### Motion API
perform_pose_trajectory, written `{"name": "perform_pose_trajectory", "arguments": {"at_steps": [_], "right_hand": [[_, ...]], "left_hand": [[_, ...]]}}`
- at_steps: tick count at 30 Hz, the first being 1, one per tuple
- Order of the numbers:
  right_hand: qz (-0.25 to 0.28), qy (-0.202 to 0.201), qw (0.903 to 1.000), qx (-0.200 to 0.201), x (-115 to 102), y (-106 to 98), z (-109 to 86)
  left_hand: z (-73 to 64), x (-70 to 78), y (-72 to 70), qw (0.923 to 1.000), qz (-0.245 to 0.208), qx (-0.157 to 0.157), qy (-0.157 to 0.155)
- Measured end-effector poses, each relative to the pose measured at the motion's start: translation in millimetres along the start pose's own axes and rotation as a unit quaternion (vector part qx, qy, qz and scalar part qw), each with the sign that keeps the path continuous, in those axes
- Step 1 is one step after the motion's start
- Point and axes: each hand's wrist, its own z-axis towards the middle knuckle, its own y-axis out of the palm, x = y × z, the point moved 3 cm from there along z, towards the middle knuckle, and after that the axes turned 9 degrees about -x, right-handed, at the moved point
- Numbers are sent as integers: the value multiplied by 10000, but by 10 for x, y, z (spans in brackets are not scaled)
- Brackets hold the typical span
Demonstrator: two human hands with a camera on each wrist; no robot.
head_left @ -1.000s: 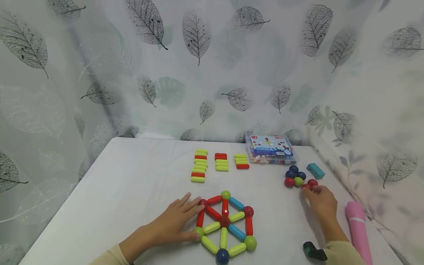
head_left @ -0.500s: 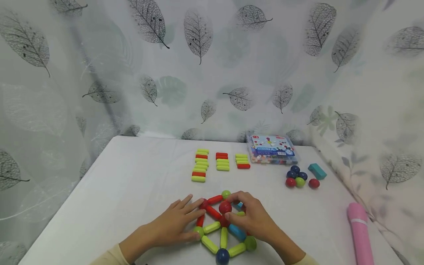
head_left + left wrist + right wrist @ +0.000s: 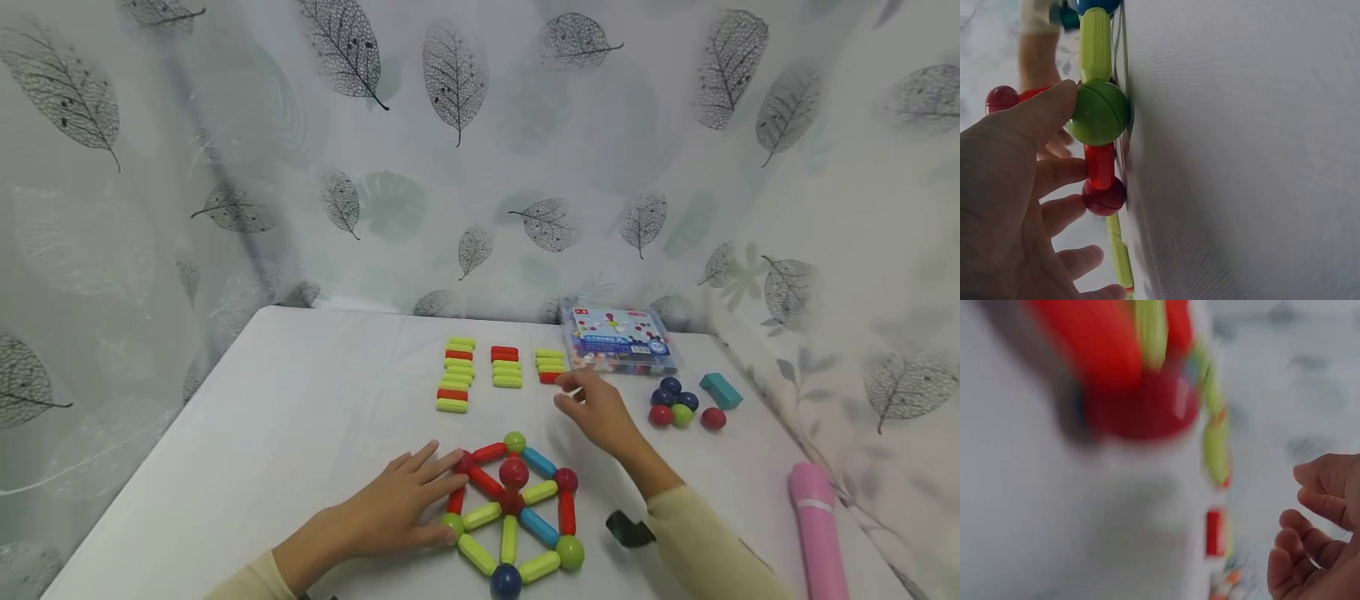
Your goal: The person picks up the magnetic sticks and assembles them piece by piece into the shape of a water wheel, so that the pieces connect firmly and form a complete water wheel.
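A wheel-like magnetic building set shape made of rods (image 3: 507, 540) and balls lies flat on the white table. From its centre ball (image 3: 512, 502) a short red rod stands up, topped by a red ball (image 3: 513, 473), also seen sideways in the left wrist view. My left hand (image 3: 397, 510) rests at the wheel's left side. Its thumb touches a green ball (image 3: 1100, 112), and other fingers touch a red rod (image 3: 1100, 165) and red ball (image 3: 1104, 197). My right hand (image 3: 602, 414), holding nothing, hovers with loosely bent fingers near the right-hand group's red rod (image 3: 550, 377).
Yellow-green and red rods lie in columns, one at left (image 3: 452, 392) and one in the middle (image 3: 506, 367). Behind is a clear plastic box (image 3: 621, 340). Several loose balls (image 3: 682, 414), a teal block (image 3: 722, 391) and a pink cylinder (image 3: 817, 529) lie at right.
My right hand brought a red ball from the right-hand pile, set it on the upright red rod, let go, and moved away toward the rods at the back. My left hand stayed in place.
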Motion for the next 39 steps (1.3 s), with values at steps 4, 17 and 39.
{"name": "perform_pose_trajectory", "arguments": {"at_steps": [4, 17, 39], "right_hand": [[-932, 238, 9953, -75, 301, -56, 506], [-503, 1059, 9924, -368, 551, 13, 786], [1517, -516, 9623, -2197, 119, 407, 130]], "left_hand": [[-5, -6, 15, 10000, -56, -34, -28], [-3, 20, -3, 9999, -112, 51, -13], [1, 33, 5, 9999, -141, 27, -78]]}}
